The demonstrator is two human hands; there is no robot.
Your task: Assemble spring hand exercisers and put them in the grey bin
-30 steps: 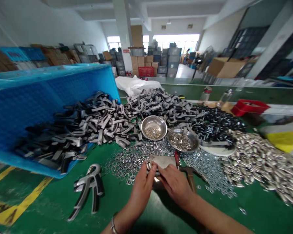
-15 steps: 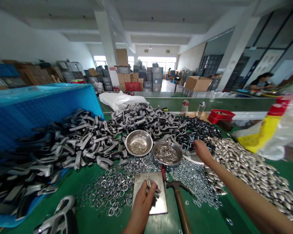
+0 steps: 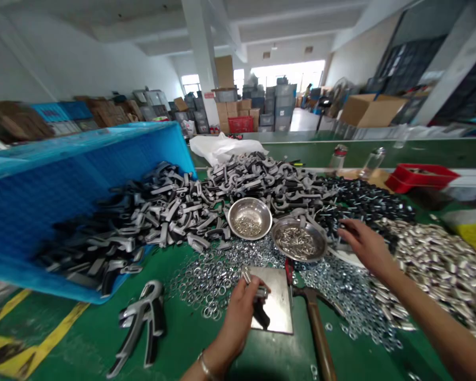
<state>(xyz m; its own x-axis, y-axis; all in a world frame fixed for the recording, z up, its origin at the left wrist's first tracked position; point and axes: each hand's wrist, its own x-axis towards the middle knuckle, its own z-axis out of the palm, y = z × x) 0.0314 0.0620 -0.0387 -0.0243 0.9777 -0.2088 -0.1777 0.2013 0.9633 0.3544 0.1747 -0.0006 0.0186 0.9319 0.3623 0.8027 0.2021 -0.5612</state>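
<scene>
My left hand (image 3: 240,317) is shut on a small dark metal part with a silver pin (image 3: 256,293), just above a square steel plate (image 3: 280,299). A wooden-handled hammer (image 3: 317,330) lies to the right of the plate. My right hand (image 3: 365,243) hovers open at a heap of black-sleeved bolts (image 3: 365,203), its fingers spread, and nothing shows in it. Silver metal sleeves (image 3: 440,270) spread just beyond that hand, and a steel dish of small pins (image 3: 299,239) sits to its left.
A tilted blue crate (image 3: 63,185) spills grey-black clamp parts (image 3: 162,211) across the green table. Loose washers (image 3: 206,280) surround the plate. Another steel dish (image 3: 249,218) and an assembled clamp (image 3: 138,323) lie nearby. A red tray (image 3: 420,177) stands at the back right.
Since one second ago, my right hand has left the left hand and the plate, moving out to the black bolts. The left hand stays at the plate with the part. The view has shifted slightly.
</scene>
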